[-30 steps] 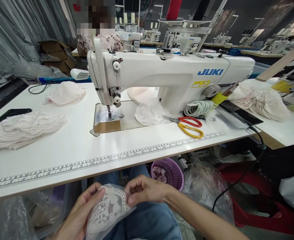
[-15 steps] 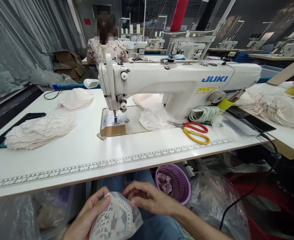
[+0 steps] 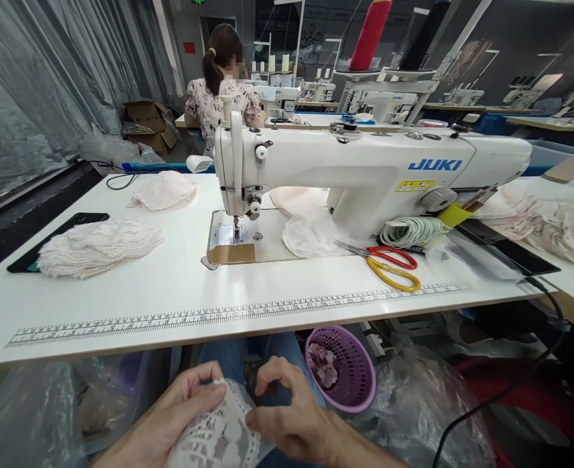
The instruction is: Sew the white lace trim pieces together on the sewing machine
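Below the table edge, over my lap, a piece of white lace fabric (image 3: 218, 429) with a scalloped, holed edge is pinched between the thumb and fingers of my left hand (image 3: 184, 403). My right hand (image 3: 296, 413) is at the right side of the lace, its thumb against the fabric and its index finger curled and raised apart from the thumb. Whether its lower fingers grip the lace is hard to tell. The white sewing machine (image 3: 365, 156) stands on the table beyond, with another lace piece (image 3: 309, 235) lying beside its needle plate.
Red-and-yellow scissors (image 3: 389, 263) lie on the white table (image 3: 169, 286) near a printed ruler. Stacked lace (image 3: 99, 247) and a pale cloth pile (image 3: 164, 190) are at the left. A purple basket (image 3: 362, 370) stands below the table. A person (image 3: 223, 91) sits beyond.
My right hand's index finger has lifted and curled away from the top of the lace, and the hand sits slightly lower on the fabric's right edge. The view has shifted left.
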